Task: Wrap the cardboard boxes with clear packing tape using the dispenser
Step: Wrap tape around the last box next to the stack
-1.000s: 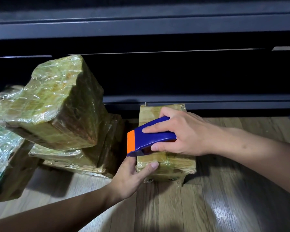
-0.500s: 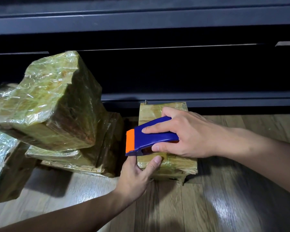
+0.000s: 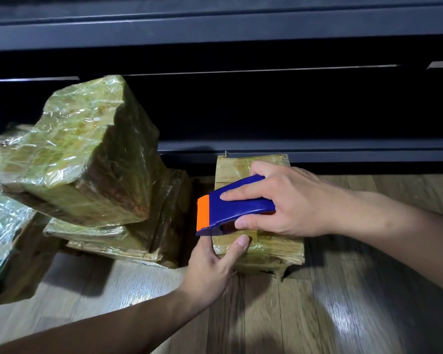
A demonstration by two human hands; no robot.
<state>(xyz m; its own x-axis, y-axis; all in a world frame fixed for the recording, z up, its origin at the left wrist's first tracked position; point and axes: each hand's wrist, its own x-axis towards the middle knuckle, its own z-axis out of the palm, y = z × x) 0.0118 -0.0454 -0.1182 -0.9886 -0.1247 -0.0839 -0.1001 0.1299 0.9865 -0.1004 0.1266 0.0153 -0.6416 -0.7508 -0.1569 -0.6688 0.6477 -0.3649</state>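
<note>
At the far left edge, a film-covered box [image 3: 3,226] lies partly out of view on the wooden floor [image 3: 343,315]. Just right of it, a large tilted box [image 3: 74,154], fully covered in wrinkled clear tape, leans with its lower edge resting on a flat box [image 3: 108,238], also taped, which lies on the floor. Right of this stack, the left hand [image 3: 212,267] reaches in from the lower left and grips the near left corner of the small box [image 3: 266,251]: the thumb lies across the near top edge, and the other fingers pass round the left side, mostly hidden. The small box stands on the floor at centre, with its far end against the base of the dark cabinet [image 3: 266,111]; glossy tape covers its top and near face, and the lower near edge is torn. The tape dispenser [image 3: 230,208], blue with an orange front edge, sits on top of the small box with the orange end overhanging the box's left side, directly above the left hand. The right hand [image 3: 287,200] enters from the right and is closed around the dispenser body, index finger extended along its upper surface and thumb pressed to its near side.
</note>
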